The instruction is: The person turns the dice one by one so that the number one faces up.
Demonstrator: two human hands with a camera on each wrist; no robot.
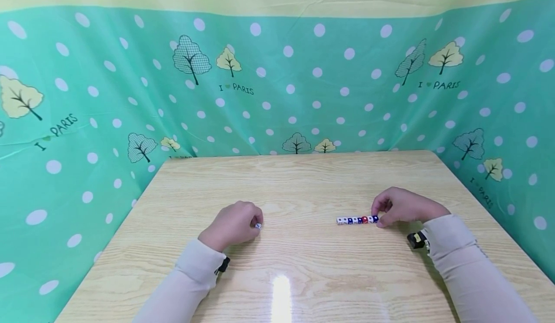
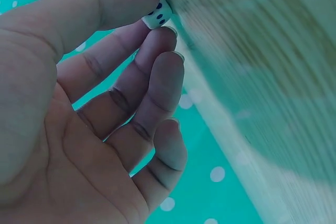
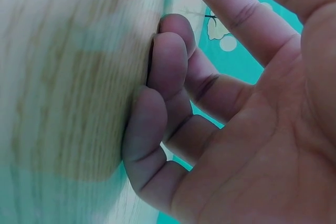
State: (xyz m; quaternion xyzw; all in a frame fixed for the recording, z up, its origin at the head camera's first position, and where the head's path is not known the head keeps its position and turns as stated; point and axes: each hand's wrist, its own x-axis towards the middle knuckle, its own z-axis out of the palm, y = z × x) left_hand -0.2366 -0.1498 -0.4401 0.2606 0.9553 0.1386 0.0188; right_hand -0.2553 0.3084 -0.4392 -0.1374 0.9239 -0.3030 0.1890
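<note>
A short straight row of small dice [image 1: 355,220], in white, blue and red, lies on the table to the right of centre. At its right end, my right hand [image 1: 405,206] pinches a blue die [image 1: 375,219] between thumb and index finger. That pinch falls outside the right wrist view, where the other fingers of the right hand [image 3: 210,114] curl against the tabletop. Left of the row and apart from it, my left hand [image 1: 234,222] holds a white die [image 1: 258,225]. Dark pips show on this white die [image 2: 158,16] between thumb and index finger in the left wrist view.
The light wood table [image 1: 303,183] reaches back to a green dotted curtain [image 1: 277,87] that hangs behind it and along both sides. A bright light reflection lies near the front middle. Each wrist wears a small black device [image 1: 417,239].
</note>
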